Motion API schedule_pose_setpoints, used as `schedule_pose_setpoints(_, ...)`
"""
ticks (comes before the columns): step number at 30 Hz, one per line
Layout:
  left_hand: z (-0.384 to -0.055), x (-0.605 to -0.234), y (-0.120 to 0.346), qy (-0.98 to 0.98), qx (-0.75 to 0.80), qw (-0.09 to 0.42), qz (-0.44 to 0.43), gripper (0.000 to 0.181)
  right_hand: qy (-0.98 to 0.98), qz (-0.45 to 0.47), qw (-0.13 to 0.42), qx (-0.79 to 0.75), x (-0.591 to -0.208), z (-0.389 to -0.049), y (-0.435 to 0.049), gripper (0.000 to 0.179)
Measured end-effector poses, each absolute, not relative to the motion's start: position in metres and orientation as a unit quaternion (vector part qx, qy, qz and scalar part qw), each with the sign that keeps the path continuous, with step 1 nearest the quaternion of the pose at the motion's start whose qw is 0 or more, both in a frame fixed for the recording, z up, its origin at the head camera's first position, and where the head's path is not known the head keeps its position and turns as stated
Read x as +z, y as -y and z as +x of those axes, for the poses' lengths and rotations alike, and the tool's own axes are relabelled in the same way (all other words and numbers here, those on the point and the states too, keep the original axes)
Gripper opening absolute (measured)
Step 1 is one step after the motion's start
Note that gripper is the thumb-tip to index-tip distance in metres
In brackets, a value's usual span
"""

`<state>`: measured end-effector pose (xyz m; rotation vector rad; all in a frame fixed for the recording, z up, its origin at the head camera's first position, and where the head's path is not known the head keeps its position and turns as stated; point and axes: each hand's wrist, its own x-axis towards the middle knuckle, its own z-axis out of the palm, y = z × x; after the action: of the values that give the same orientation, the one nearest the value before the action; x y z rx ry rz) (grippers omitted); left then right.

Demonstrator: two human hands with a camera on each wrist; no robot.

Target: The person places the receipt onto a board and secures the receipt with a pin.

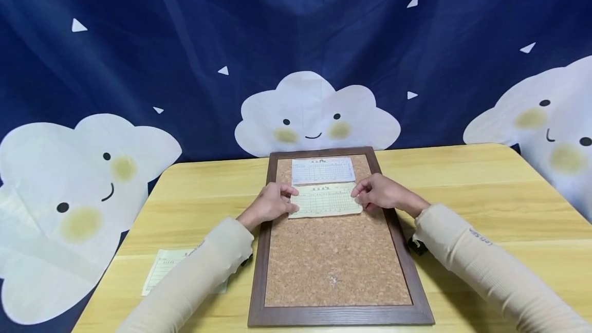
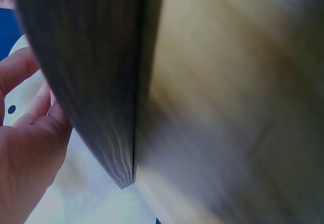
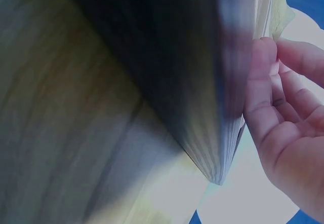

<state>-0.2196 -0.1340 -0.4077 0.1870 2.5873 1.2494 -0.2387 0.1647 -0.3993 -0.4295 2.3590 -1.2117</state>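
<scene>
A pale yellow printed form slip (image 1: 326, 202) lies over the upper part of a cork board (image 1: 337, 261) in a dark wooden frame. At its left end my left hand (image 1: 270, 202) holds the edge between thumb and fingers. My right hand (image 1: 380, 192) pinches the right edge; in the right wrist view the thumb and forefinger of that hand (image 3: 293, 127) meet at the paper's corner. Directly above the yellow slip, a white form slip (image 1: 322, 171) rests on the cork. In the left wrist view, the frame (image 2: 86, 57) hides the paper and part of the hand.
Another pale form slip (image 1: 159, 266) lies on the wooden table (image 1: 490, 184) at the left, partly covered by my left sleeve (image 1: 203, 266). A small dark object (image 1: 418, 245) is beside the board under the right forearm. Behind the table hangs a blue cloud-patterned cloth (image 1: 287, 24).
</scene>
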Motion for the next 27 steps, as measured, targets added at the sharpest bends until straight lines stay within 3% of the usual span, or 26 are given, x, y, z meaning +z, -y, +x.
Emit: schedule_pose_setpoints(27,-0.2213,-0.4061,0.1337,-0.894,0.421,0.142,0.064,0.029,-0.856,-0.157,0.234,-0.433,-0.3967,-0.2398,-0.1635,0.014)
